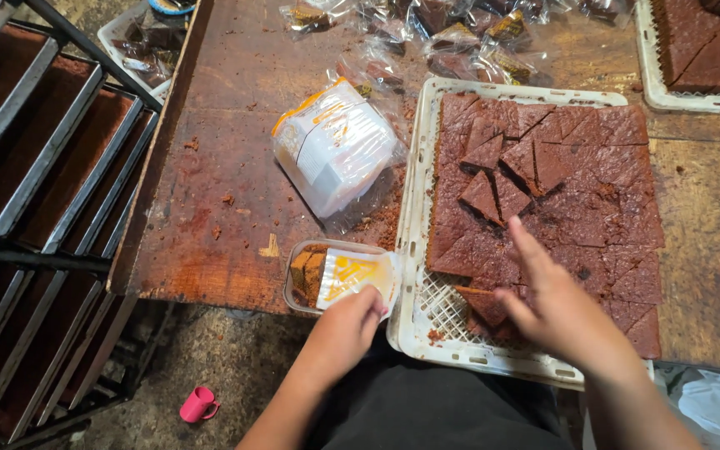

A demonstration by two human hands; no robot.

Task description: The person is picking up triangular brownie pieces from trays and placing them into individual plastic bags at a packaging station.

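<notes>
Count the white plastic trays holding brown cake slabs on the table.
2: one tray in front of the person, under the right hand; another tray at the top right corner, partly cut off.

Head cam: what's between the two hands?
The white crate's left rim; left hand holds the clear container outside it, right hand on brown cake pieces inside.

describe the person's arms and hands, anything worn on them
Both forearms are bare as far as the picture shows: no sleeves, gloves, watch or bracelet. The left hand and right hand show no rings, and the fingers are bare too. Short fingernails show on the right hand. Dark clothing covers the lap below the arms.
</notes>
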